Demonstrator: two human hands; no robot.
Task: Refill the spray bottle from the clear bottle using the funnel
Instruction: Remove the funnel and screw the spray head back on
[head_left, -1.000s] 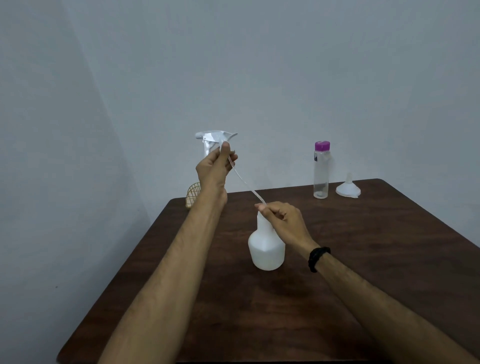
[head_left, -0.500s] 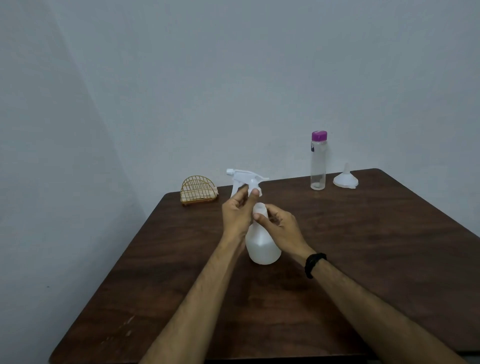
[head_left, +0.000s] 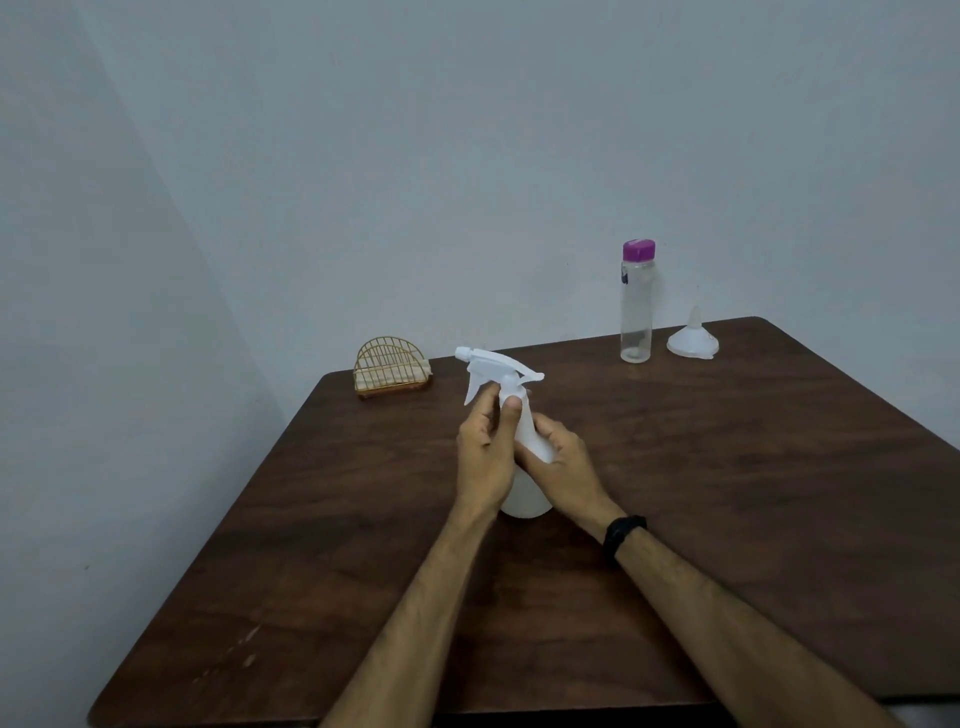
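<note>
A white spray bottle (head_left: 524, 496) stands upright on the dark wooden table (head_left: 727, 493), near its middle. Its white trigger head (head_left: 491, 371) sits on the neck, nozzle pointing left. My left hand (head_left: 488, 452) pinches the collar just under the trigger head. My right hand (head_left: 563, 465) wraps the bottle's shoulder from the right. At the table's far edge stands a clear bottle (head_left: 636, 304) with a purple cap on it and a little liquid at the bottom. Right of it a white funnel (head_left: 693, 338) rests mouth down, spout up.
A small gold wire holder (head_left: 390, 366) sits at the far left corner of the table. Pale walls rise behind and to the left. A black band is on my right wrist (head_left: 623, 532).
My left hand brought the trigger head with its dip tube down from above into the bottle; the head now sits on the neck. My right hand slid from the neck to the shoulder.
</note>
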